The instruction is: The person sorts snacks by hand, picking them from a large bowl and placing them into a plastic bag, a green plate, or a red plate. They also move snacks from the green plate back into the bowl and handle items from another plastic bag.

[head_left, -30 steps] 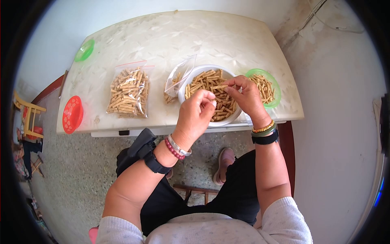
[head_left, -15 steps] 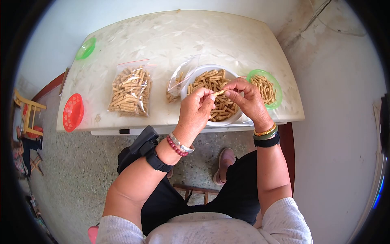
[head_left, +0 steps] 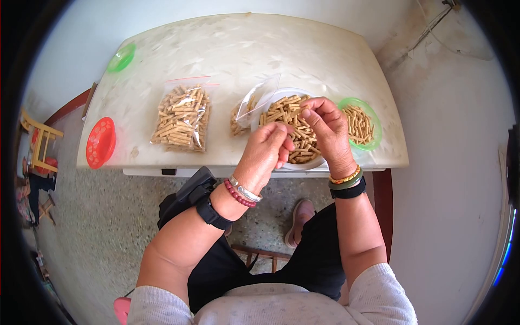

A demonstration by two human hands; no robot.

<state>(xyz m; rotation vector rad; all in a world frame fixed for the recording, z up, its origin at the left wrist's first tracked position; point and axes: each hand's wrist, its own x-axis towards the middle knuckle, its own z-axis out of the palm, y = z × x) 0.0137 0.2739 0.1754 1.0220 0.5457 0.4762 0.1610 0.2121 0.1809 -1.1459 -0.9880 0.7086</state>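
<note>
My left hand [head_left: 265, 150] hovers over the near left side of a white bowl [head_left: 310, 164], its fingers curled and pinched together. Whatever it may hold is hidden. Above the bowl's right side, my right hand [head_left: 330, 132] has thumb and forefinger pressed together; anything between them is too small to make out. Short tan sticks [head_left: 284, 111] fill the bowl, partly covered by both hands. Against the bowl's left rim leans an open clear plastic bag [head_left: 260, 100] with some sticks in it. A green plate [head_left: 375, 122] of thinner sticks sits right of my right hand.
A full zip bag [head_left: 181, 116] of sticks lies on the pale table [head_left: 227, 51] to the left. A red basket [head_left: 101, 142] stands at the left edge, a green dish [head_left: 121, 58] at the far left corner. A wall [head_left: 449, 162] rises on the right.
My hands held one stick between them; now they have moved apart, and that stick no longer shows between them. The view has shifted slightly.
</note>
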